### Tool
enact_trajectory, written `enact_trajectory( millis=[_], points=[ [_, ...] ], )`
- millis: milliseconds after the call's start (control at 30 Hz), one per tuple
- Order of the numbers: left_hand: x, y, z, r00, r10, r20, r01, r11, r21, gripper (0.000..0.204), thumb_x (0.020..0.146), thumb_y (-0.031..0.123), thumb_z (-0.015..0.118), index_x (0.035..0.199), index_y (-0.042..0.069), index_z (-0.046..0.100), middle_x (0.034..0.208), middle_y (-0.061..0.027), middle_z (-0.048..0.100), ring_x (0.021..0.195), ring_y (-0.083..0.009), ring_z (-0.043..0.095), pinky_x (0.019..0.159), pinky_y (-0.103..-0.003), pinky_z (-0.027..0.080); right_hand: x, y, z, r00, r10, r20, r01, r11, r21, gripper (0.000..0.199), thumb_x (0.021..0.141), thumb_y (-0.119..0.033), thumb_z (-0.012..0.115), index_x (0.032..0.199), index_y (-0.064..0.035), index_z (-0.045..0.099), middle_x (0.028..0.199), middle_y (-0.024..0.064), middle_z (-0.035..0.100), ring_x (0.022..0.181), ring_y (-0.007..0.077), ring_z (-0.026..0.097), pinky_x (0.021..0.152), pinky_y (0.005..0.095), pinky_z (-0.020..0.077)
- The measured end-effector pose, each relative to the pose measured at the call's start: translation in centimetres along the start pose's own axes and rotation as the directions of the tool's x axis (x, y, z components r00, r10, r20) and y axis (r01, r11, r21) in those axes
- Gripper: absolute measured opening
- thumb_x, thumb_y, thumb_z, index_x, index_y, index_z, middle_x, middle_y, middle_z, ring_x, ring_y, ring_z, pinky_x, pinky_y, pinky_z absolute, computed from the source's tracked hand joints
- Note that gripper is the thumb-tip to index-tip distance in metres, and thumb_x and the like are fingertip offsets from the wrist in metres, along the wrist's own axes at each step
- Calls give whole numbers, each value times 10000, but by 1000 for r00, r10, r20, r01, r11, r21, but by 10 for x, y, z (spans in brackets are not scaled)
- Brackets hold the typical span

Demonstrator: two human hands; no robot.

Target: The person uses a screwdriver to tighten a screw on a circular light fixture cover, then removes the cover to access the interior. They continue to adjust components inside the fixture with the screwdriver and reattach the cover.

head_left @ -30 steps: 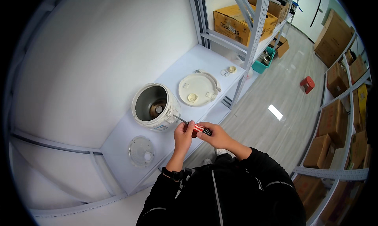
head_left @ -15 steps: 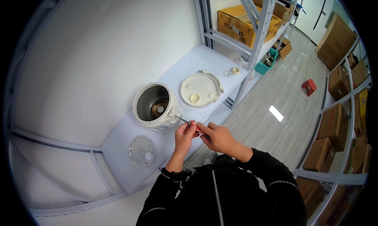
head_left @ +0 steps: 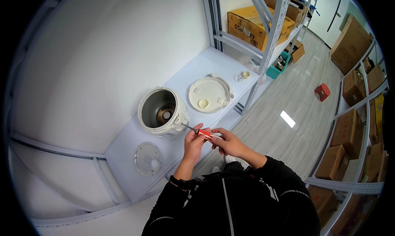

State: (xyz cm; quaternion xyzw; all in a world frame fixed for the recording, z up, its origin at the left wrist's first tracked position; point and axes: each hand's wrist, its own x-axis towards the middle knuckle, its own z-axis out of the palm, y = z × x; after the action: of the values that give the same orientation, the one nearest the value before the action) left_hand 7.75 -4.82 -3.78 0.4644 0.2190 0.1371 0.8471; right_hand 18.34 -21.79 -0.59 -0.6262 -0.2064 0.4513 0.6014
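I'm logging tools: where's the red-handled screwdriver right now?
In the head view, the screwdriver is just below centre, held by the left hand and right hand, its shaft pointing toward the right side of the white pot.

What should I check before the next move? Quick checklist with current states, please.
1. Left hand on the screwdriver: ok.
2. Right hand on its handle: ok.
3. Screwdriver tip seated: cannot tell, too small to see.
4. Cream pot upright on the shelf: ok.
5. Pot braced by a hand: not ok, both are on the screwdriver.
6. Round cream cover off the pot: ok.
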Motion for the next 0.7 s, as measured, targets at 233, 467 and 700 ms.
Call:
enact_trajectory(
  millis=[233, 467, 700],
  points=[
    [3, -7, -15, 996, -79, -49, 81, 996, 32, 415, 1053, 105, 665, 1430, -19, 545, 1190, -125, 701, 999, -204, 721, 911, -381, 611, -16, -4, 17, 767, -640, 47, 510, 564, -649, 496, 905, -174, 807, 1350, -60, 618, 1012, 120, 644, 800, 286, 685, 707, 376, 558],
    [-10, 8, -7, 999, -6, 39, 9, 997, -71, 538, 1046, 80, 647, 1541, 6, 449, 1251, -167, 685, 1078, -261, 712, 945, -405, 590, -10, -4, 7, 998, 32, 54, -40, 985, 170, 460, 1032, -303, 716, 1407, -80, 572, 971, 57, 672, 726, 108, 625, 629, 280, 508],
    [-4, 3, -14, 999, -47, -27, 49, 997, 63, 522, 1031, 70, 672, 1509, -15, 480, 1225, -141, 684, 1066, -238, 716, 942, -375, 598, -11, 16, 22, 883, -469, -38, 382, 762, -524, 456, 940, -270, 793, 1321, -83, 626, 945, 102, 670, 700, 225, 644, 650, 389, 541]
  ],
)
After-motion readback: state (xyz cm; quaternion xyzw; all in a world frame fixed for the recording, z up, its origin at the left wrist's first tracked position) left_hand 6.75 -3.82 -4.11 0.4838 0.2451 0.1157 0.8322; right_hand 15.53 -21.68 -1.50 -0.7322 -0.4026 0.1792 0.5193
